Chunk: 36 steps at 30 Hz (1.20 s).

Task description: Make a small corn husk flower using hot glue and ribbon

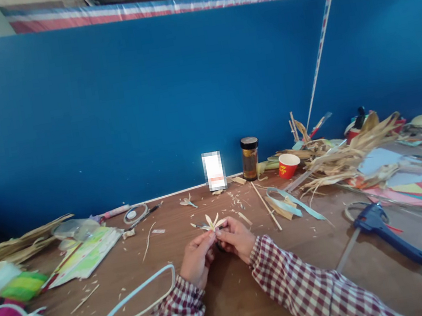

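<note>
Low over the middle of the brown table, my left hand point(198, 259) and my right hand point(238, 237) meet fingertip to fingertip. Between them they pinch a small flower point(213, 220) with pale, pointed petals that look like corn husk. The petals fan upward and outward; its base is hidden by my fingers. A thin, dark-and-pale piece sticks out to the left of the petals, and I cannot make out what it is. Just beyond lies another small pale flower-like piece point(189, 201) on the tabletop.
A dark-lidded jar point(250, 160) and a red paper cup point(289, 166) stand near the blue partition point(169, 95). Dry corn husks point(354, 154) pile up at right, behind a blue glue gun point(391, 236). A white cable point(126, 305) loops at left. Husk scraps litter the table.
</note>
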Motion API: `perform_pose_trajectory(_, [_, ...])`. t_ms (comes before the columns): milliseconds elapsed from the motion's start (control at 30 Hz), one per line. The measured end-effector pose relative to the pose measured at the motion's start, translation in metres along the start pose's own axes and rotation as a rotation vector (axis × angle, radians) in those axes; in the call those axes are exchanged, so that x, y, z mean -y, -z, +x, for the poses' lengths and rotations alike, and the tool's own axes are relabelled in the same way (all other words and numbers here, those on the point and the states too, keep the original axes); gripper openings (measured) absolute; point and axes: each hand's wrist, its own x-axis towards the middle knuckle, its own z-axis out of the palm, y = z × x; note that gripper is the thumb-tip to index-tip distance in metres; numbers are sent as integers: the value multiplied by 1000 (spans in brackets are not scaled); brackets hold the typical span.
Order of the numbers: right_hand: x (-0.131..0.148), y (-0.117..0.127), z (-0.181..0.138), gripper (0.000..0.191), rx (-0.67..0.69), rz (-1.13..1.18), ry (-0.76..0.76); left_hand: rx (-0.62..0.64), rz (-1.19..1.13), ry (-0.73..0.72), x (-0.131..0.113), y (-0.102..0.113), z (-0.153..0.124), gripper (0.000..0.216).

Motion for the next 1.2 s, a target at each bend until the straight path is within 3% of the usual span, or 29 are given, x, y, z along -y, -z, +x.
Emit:
perform_pose_trajectory(200, [2, -1, -3, 40, 31, -29, 21, -86, -13, -57, 3, -2, -1, 24])
perform_pose_trajectory(433, [4, 2, 1, 47, 0, 7, -6, -21, 12, -41, 3, -3, 0, 24])
perform_pose_trajectory(967, [3, 8, 3, 46, 61, -189, 24, 23, -88, 18, -2, -2, 1, 20])
perform_pose_trajectory(1200, [23, 8, 3, 37, -172, -69, -11, -27, -166, 44, -5, -1, 0, 25])
